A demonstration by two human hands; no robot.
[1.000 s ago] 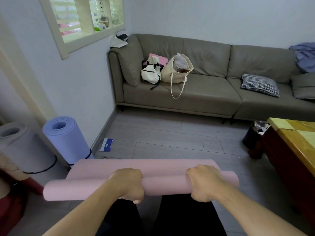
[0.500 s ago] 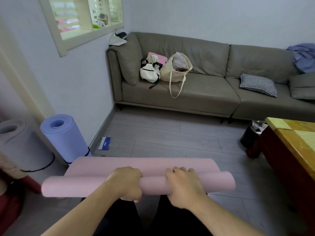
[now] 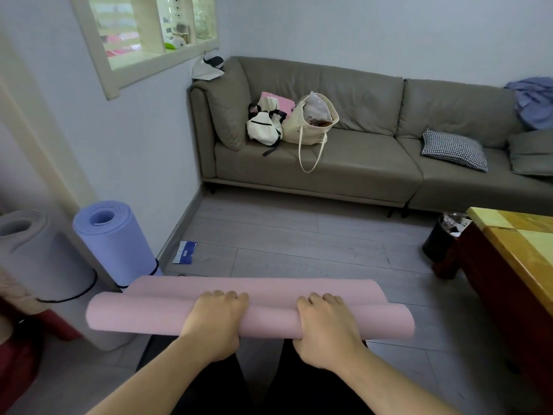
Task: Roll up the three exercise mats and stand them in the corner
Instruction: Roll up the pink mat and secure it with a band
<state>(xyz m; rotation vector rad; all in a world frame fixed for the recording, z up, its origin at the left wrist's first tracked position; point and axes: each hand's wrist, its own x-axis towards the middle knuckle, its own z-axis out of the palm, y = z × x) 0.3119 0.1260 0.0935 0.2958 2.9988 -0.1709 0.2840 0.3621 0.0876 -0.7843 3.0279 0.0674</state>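
A pink exercise mat (image 3: pixel 143 317) lies across in front of my knees, partly rolled into a tube, with a loose flap showing behind the roll. My left hand (image 3: pixel 214 320) grips the roll left of its middle, fingers curled over the top. My right hand (image 3: pixel 324 323) grips it right of the middle in the same way. A rolled blue mat (image 3: pixel 116 244) stands upright against the left wall, bound by a black strap. A rolled grey mat (image 3: pixel 36 259) stands upright beside it, further left.
A grey-green sofa (image 3: pixel 359 166) with bags and a checked cushion runs along the far wall. A wooden table (image 3: pixel 517 253) and a dark bin (image 3: pixel 440 244) stand at the right. A blue-and-white packet (image 3: pixel 185 252) lies on the grey floor near the wall.
Both hands have shifted their hold on the pink roll, fingers now reaching over its top. The right hand moved inward, then back out. The roll sits a little further forward.
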